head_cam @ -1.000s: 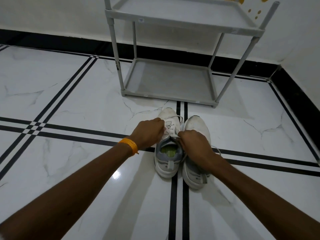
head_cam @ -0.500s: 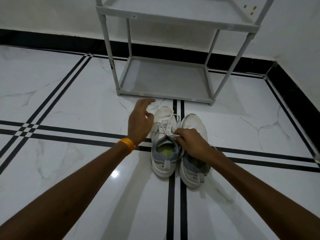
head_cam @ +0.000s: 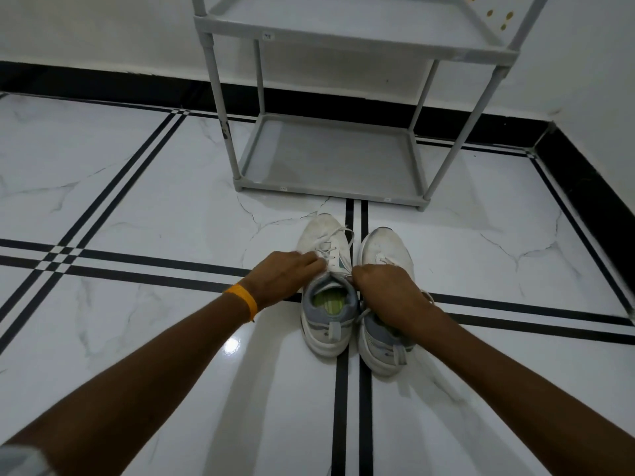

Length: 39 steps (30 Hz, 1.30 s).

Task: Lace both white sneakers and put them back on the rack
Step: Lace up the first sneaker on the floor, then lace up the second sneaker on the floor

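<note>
Two white sneakers stand side by side on the floor, toes toward the rack. The left sneaker (head_cam: pixel 326 242) has a grey collar and a green insole, and its white lace (head_cam: pixel 335 235) loops loosely over the toe. My left hand (head_cam: pixel 285 274), with an orange wristband, rests on that sneaker's left side, fingers at the eyelets. My right hand (head_cam: pixel 385 290) pinches the lace at the tongue's right edge and covers the middle of the right sneaker (head_cam: pixel 386 247). The grey shoe rack (head_cam: pixel 330 188) stands just beyond them.
The rack's lower shelf (head_cam: pixel 330 156) and the shelf above it (head_cam: pixel 343 15) hold nothing. White marble floor with black inlay lines (head_cam: pixel 144 269) spreads all around. A white wall with a black skirting (head_cam: pixel 103 87) runs behind the rack and along the right side.
My left hand, which had lifted open above the left sneaker, has come back down onto its eyelets. My right hand has stayed pinching the lace.
</note>
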Each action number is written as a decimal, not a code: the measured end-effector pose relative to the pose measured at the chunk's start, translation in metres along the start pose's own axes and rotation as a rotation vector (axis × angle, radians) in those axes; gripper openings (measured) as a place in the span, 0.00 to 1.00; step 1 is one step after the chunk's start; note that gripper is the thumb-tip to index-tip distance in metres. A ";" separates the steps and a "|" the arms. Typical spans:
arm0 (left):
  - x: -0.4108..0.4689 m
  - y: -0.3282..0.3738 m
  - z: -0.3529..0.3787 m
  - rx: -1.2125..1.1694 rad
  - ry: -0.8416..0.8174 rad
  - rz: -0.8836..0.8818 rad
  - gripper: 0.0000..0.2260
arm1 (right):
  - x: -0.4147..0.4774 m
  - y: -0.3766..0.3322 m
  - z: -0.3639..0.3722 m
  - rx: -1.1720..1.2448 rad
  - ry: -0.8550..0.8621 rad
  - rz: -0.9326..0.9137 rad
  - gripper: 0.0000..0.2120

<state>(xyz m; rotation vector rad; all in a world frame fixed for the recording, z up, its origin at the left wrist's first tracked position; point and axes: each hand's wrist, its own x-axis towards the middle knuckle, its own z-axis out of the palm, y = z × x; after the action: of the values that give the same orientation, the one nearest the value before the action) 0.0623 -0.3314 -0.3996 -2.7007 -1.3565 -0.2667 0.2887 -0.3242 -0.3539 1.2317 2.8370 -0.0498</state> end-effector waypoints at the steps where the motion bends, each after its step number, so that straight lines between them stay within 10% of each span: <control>1: -0.006 -0.004 0.003 0.010 0.014 0.010 0.18 | -0.001 0.001 0.001 -0.019 0.022 -0.020 0.08; 25: -0.068 -0.039 -0.032 0.071 -0.055 -0.245 0.09 | 0.035 -0.060 0.003 0.228 -0.105 0.054 0.11; 31: -0.018 0.014 -0.061 -0.277 0.222 -0.484 0.13 | -0.012 0.014 -0.033 0.445 0.044 0.436 0.13; 35: 0.047 0.081 -0.041 -0.670 0.010 -0.435 0.13 | -0.044 0.052 -0.029 0.538 -0.146 0.712 0.08; 39: 0.075 0.111 -0.018 -0.610 -0.108 -0.382 0.09 | -0.055 0.044 -0.014 0.736 0.034 0.807 0.08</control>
<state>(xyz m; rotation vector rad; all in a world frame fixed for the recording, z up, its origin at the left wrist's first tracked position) 0.1937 -0.3416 -0.3689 -2.9047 -2.1169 -0.6751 0.3577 -0.3337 -0.3367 2.3992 2.1423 -1.0929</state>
